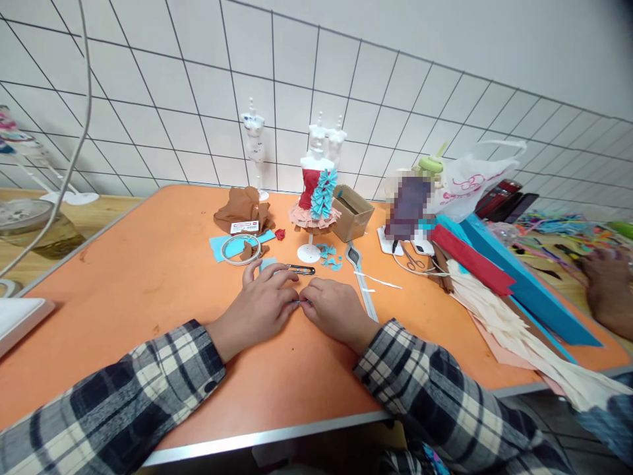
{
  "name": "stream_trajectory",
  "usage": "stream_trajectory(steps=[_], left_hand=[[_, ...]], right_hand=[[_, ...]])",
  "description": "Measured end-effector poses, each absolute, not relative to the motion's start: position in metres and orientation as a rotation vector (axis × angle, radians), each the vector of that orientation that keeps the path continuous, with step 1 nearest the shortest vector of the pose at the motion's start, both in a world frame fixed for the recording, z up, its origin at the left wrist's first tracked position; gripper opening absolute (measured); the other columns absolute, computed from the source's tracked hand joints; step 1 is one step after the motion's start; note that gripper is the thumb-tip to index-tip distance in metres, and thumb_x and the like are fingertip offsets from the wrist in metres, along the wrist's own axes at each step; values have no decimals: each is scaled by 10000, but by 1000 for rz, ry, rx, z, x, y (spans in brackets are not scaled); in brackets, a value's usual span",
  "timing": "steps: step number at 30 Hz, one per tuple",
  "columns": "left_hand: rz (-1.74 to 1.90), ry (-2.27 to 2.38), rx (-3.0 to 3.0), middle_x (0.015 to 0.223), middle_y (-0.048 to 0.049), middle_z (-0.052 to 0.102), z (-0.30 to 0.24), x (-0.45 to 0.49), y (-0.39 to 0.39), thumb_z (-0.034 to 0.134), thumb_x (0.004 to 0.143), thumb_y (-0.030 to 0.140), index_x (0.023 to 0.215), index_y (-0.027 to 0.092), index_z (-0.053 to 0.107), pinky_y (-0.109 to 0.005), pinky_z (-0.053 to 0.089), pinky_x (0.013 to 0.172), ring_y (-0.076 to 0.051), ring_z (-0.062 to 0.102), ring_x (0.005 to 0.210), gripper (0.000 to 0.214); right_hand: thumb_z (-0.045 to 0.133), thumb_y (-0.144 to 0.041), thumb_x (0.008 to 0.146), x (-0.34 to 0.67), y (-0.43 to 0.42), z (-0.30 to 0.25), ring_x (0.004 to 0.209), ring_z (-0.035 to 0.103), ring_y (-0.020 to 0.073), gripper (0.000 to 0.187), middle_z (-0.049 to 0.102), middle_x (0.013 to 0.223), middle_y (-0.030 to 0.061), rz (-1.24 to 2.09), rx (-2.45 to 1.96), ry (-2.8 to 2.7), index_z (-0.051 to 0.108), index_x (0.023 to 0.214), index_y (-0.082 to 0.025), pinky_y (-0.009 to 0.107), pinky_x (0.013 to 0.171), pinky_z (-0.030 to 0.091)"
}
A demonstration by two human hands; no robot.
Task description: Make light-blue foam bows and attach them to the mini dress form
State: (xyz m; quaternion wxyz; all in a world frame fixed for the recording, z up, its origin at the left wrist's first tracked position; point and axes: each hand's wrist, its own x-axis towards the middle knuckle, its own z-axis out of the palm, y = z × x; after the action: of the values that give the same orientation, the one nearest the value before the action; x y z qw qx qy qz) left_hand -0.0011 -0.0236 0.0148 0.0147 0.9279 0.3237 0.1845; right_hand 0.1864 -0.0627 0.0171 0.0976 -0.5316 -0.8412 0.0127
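Roughly mid-frame, both hands palm-down, plaid-sleeved forearms angling in from lower corners. Left hand (262,297): thumb and index closed, outer fingers loosely fanned. Right hand (336,310): curled, thumb and index closed. Fingertips meet, pinching tiny bluish scrap (299,301) at center. Smooth orange table (123,297) spreads left, straight metal edge (267,436) at bottom. Black slotted tool (307,270) just beyond fingers. Upper center: dress form (312,188), glossy white, red fabric, pleated blue ruffle.
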Motion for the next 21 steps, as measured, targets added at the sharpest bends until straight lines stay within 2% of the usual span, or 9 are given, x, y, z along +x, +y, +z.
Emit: stream_trajectory(steps=[6,8,11,15,19,21], left_hand=[[558,954,2895,1112,-35,653,18,-1,-24,517,881,225,856,263,711,-613,140,1065,-276,503,1166,199],[552,943,2885,1084,-40,654,19,-3,-23,517,871,213,835,248,709,-569,212,1055,-263,521,1129,199],[580,958,2827,1061,-51,653,17,-7,-17,535,854,214,815,229,714,-478,344,991,-254,536,1079,184],[637,985,2722,1012,-54,664,11,-11,-8,549,844,225,816,226,728,-419,426,904,-235,572,990,181],[648,989,2665,972,-50,688,8,-11,-5,556,831,221,804,220,728,-405,459,870,-225,600,942,174],[646,1004,2661,1013,-50,702,7,-10,-5,559,826,222,805,224,732,-423,456,909,-238,602,991,174]], right_hand=[[459,-291,933,184,-64,17,898,584,172,201,653,948,37,93,-1507,-2489,644,943,-214,262,714,397],[507,-289,899,187,-61,17,908,592,172,186,661,970,31,146,-1458,-2427,631,1018,-219,264,736,406],[551,-298,863,208,-50,19,889,606,166,321,671,978,30,177,-1466,-2189,574,1171,-208,266,760,418],[547,-264,849,257,-30,20,781,606,169,207,673,866,27,49,-1617,-1885,648,1020,-205,271,679,410],[543,-229,842,280,-21,14,805,600,176,159,668,856,33,8,-1627,-1850,664,939,-192,279,708,418],[545,-223,845,271,-22,10,841,595,180,161,669,882,38,21,-1598,-1942,665,948,-192,283,739,421]])
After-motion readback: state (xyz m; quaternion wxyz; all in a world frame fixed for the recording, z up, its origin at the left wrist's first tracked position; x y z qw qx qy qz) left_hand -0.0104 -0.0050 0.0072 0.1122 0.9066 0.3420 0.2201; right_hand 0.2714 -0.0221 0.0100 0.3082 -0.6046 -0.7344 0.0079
